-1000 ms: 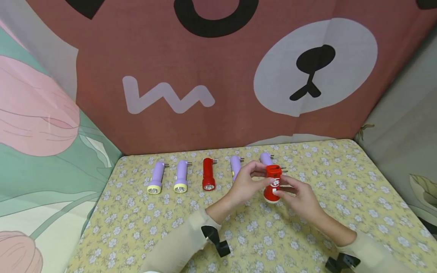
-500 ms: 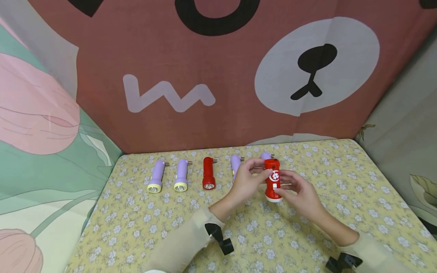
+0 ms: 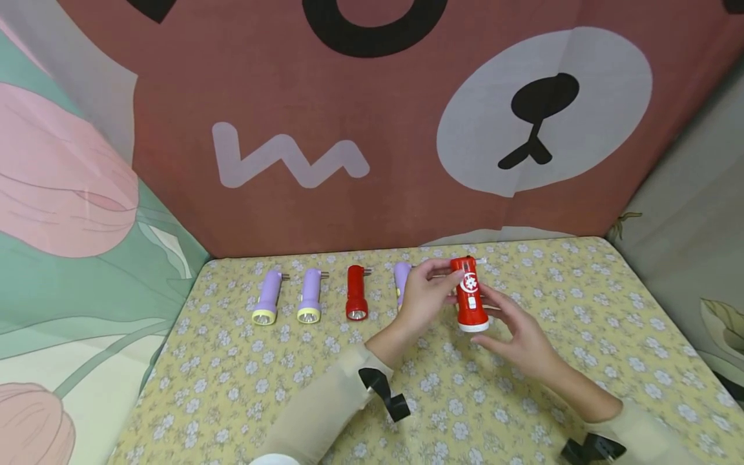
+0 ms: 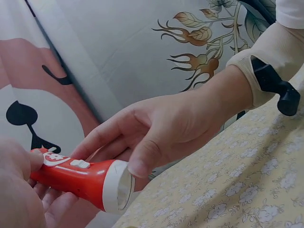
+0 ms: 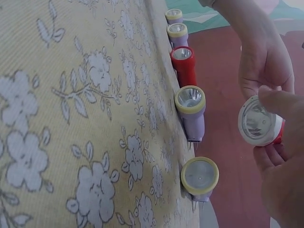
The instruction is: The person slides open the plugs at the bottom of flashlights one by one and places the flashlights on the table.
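In the head view a red flashlight [image 3: 469, 303] with a white rim, white switch and white printed emblem is held over the right half of the table, lens end toward me. My left hand [image 3: 423, 294] grips its narrow end, thumb on top near the emblem. My right hand [image 3: 520, 336] is at the lens end. In the left wrist view its thumb [image 4: 142, 159] lies at the white rim, with fingers behind the body. The right wrist view shows the clear lens [image 5: 259, 123] between right thumb and fingers. Plug prongs stick out at the far end.
Behind lies a row of flashlights: two purple ones [image 3: 267, 298] [image 3: 310, 297] with yellow rims, a red one [image 3: 356, 294], and a purple one [image 3: 401, 279] partly behind my left hand. Another yellow-rimmed flashlight [image 5: 200, 176] shows in the right wrist view. A bear-print cloth [image 3: 290, 219] hangs behind the table.
The held flashlight has swung from nearly upright, end toward me, to lying flatter, so its emblem and switch face up. The right thumb has slid off the body to the rim.
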### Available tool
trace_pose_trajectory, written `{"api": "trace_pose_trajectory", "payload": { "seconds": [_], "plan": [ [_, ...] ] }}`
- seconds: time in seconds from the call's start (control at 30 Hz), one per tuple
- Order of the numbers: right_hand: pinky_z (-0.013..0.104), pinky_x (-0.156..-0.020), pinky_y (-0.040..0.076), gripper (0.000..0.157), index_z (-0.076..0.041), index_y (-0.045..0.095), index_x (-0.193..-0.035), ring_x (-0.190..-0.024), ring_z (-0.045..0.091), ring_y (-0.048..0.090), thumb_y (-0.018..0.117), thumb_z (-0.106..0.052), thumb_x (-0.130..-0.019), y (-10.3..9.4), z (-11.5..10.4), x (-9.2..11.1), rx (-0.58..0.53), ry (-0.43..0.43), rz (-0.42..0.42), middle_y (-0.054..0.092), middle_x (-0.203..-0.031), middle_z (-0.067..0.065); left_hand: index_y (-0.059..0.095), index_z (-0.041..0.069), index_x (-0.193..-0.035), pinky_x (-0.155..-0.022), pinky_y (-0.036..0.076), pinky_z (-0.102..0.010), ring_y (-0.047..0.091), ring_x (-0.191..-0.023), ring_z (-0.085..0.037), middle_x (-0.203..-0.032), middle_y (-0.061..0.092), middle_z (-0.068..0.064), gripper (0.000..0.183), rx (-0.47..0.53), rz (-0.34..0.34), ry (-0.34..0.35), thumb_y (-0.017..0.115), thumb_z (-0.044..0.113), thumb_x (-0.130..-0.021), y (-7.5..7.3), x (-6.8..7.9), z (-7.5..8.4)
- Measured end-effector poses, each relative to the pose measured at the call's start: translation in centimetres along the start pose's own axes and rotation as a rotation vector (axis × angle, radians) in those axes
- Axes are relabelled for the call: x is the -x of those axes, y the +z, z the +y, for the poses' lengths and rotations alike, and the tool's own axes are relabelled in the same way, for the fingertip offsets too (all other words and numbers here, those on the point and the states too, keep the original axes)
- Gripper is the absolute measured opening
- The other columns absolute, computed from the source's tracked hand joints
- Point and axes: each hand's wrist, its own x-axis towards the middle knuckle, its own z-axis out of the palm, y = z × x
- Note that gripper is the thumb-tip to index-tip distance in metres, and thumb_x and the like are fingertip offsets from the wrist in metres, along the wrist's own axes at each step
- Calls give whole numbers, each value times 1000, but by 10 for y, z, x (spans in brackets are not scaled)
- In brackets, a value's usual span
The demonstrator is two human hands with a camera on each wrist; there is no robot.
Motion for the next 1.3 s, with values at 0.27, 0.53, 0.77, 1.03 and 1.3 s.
{"api": "trace_pose_trajectory", "payload": {
  "seconds": [0.27, 0.53, 0.77, 1.03, 1.3],
  "plan": [
    [14, -101, 45, 97, -3, 38, -156, -125, -3, 51, 83, 17, -72, -3, 1, -1, 92, -36, 32, 48, -149, 24, 66, -1, -125, -76, 63, -45, 71, -92, -21, -110, 69, -9, 31, 52, 13, -47, 72, 10, -96, 3, -6, 1],
    [14, -99, 47, 92, 3, 44, -151, -122, -2, 55, 81, 21, -69, -3, -1, -3, 47, -52, 94, 52, -143, 27, 66, -1, -125, -80, 61, -50, 72, -95, -23, -113, 70, -11, 32, 73, -3, -35, 72, 1, -94, 3, -5, 0],
    [14, -97, 49, 87, 2, 46, -150, -120, -3, 55, 78, 24, -72, -8, -3, -5, 36, 2, 119, 53, -141, 28, 62, -2, -135, -87, 60, -44, 69, -110, -25, -127, 68, -16, 43, 4, -69, 18, 71, -3, -93, 6, -4, -3],
    [13, -95, 49, 78, 1, 49, -149, -118, -5, 57, 77, 19, -78, -18, -8, -8, 25, 57, 120, 52, -144, 29, 52, -2, -146, -88, 58, -29, 64, -121, -28, -144, 56, -17, 54, -127, -134, 112, 69, -4, -94, 13, -5, -6],
    [11, -92, 50, 70, 2, 50, -148, -114, -8, 57, 76, 12, -84, -33, -5, -11, 57, 115, 111, 55, -141, 30, 52, 0, -146, -84, 60, -31, 65, -119, -26, -144, 57, -15, 54, -95, -110, 108, 69, -2, -95, 25, -12, -10]
  ]
}}
